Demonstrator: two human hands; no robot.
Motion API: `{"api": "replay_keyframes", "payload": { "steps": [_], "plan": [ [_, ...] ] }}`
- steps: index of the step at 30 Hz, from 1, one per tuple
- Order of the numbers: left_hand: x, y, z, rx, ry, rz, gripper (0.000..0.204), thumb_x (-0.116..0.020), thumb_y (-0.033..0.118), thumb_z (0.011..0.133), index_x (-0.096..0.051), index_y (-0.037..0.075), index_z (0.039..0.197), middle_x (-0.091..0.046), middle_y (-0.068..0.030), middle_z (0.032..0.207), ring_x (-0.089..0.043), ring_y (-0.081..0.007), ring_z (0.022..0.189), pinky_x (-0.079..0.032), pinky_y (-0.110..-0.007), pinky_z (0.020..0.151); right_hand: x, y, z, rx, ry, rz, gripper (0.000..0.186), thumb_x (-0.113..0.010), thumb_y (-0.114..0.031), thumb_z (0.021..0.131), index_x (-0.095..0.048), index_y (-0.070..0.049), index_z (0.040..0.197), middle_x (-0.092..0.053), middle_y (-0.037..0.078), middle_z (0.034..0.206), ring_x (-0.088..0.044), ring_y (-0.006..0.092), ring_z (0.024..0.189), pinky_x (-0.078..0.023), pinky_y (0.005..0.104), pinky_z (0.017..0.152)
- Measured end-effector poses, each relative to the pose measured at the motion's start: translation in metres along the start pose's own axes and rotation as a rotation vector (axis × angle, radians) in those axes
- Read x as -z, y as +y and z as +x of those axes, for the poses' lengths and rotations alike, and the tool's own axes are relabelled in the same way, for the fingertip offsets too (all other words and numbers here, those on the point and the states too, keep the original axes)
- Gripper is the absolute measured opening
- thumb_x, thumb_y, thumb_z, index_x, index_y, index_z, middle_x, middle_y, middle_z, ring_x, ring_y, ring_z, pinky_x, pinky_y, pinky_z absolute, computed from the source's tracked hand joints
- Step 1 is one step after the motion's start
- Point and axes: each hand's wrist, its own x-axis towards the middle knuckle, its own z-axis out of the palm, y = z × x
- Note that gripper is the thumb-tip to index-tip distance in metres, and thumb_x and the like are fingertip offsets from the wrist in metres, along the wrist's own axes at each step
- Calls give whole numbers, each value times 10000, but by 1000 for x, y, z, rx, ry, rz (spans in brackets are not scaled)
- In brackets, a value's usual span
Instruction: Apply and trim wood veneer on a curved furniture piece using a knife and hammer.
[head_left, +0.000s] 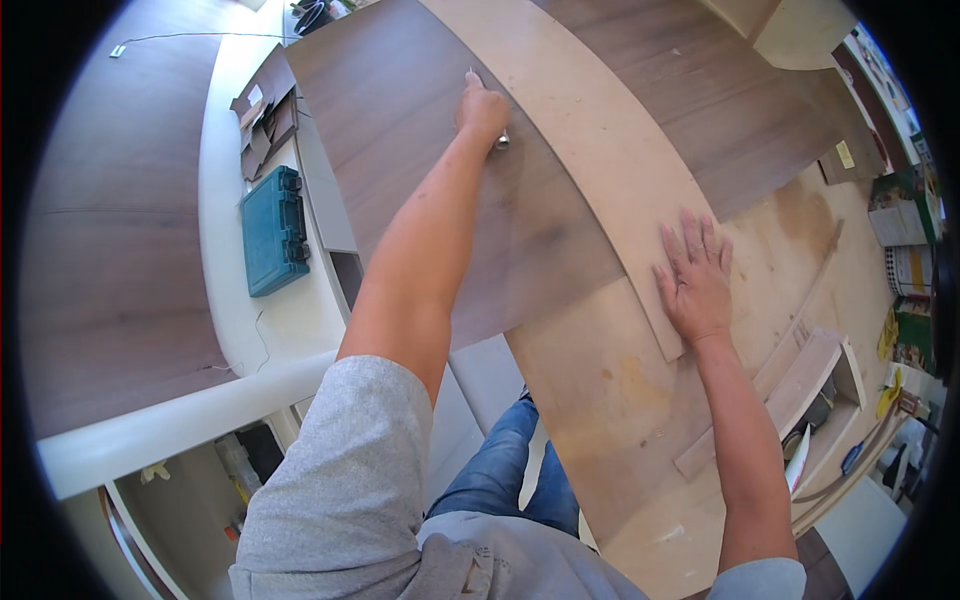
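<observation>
My left hand (482, 113) is closed around a slim metal tool (503, 141), probably a cutter, with a thin tip at the top and a silvery end below the fist. It is on a brown wood-grain sheet (360, 90), just left of a long pale board (560, 90) with a gently curved edge, which lies diagonally over the sheet. My right hand (698, 285) lies open on the near end of that board, fingers spread. Under the sheet's right part shows a stained plywood surface (610, 390).
A teal tool case (270, 235) and dark offcuts (262, 125) sit on the white ledge at left. At right are an open wooden box (800, 385) with items inside, a thin strip (830, 240) and packages (898, 210). A cabinet (180, 505) stands at lower left.
</observation>
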Motion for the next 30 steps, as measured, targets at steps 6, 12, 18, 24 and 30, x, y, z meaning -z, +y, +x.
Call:
{"api": "replay_keyframes", "payload": {
  "steps": [6,12,18,24,30],
  "plan": [
    [17,43,7,113,-91,-150,643,-549,147,898,-391,-69,1482,-627,-296,1318,-623,-420,1221,-516,-426,1017,5,7,-1,-7,-19,-13,580,-582,-389,976,-495,-227,1527,-298,91,1680,-230,367,1554,-164,628,1233],
    [42,36,14,251,-81,-223,749,-584,190,893,-299,-44,1545,-612,-267,1376,-576,-398,1311,-461,-426,1098,6,-5,5,17,-31,8,585,-576,-387,981,-481,-222,1534,-306,103,1674,-225,387,1552,-160,639,1229],
    [37,61,-43,318,-165,-258,814,-576,178,884,-235,-65,1582,-600,-277,1390,-586,-400,1303,-469,-422,1098,-1,-2,2,43,8,-17,572,-533,-412,1005,-468,-223,1541,-314,120,1666,-236,399,1544,-174,661,1216],
    [36,121,-156,316,-218,-202,857,-592,196,891,-174,-69,1590,-602,-296,1373,-609,-407,1268,-483,-433,1073,-7,8,-9,47,58,-53,563,-508,-438,1017,-466,-240,1542,-323,111,1663,-263,394,1534,-207,669,1202],
    [28,159,-269,317,-285,-180,956,-630,213,909,-31,-29,1614,-661,-289,1254,-658,-407,1184,-502,-470,1041,-19,9,-6,63,124,-116,558,-473,-481,1030,-464,-269,1546,-338,90,1660,-285,361,1531,-235,659,1195]
  ]
}}
